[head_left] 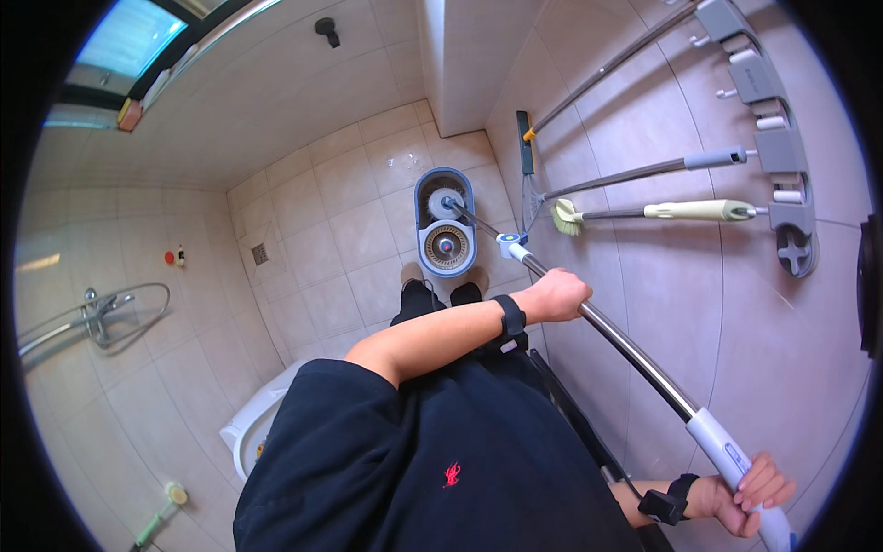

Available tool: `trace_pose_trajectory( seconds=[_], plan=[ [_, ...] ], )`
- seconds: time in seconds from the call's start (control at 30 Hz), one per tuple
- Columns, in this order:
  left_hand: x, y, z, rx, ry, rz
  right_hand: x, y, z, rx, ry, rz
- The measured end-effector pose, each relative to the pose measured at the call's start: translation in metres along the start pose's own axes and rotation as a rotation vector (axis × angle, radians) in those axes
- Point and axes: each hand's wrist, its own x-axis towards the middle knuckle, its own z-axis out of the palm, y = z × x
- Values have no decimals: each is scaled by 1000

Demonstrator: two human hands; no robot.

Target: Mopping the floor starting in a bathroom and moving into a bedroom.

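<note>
A spin mop (635, 357) slants from the lower right down to a grey-blue oval bucket (472, 191) on the floor. My left hand (556, 295) is closed round the steel pole, below the white and blue collar. Farther up, at the lower right, my right hand (756, 492) wraps the white handle. Its fingers curl over the top side. The mop head (447, 204) sits in the bucket's far compartment, and its underside is hidden. In the near compartment the round spin basket (447, 247) holds nothing that I can see.
On the right wall a grey rack (780, 152) holds a squeegee (525, 143), a pole with a wire-like end (644, 173) and a pale green brush (704, 211). A white toilet (246, 429) stands left, a shower tap (99, 313) on the left wall. A drain (259, 254) lies in the floor.
</note>
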Motion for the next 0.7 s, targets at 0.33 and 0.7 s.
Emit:
trace_pose_trajectory(
  seconds=[0.33,0.7],
  plan=[
    [-22,10,16,43,101,10,-44,-31,-36,115,46,108],
    [-25,-19,42,29,-178,18,-78,-36,-57,67,-16,217]
  ],
)
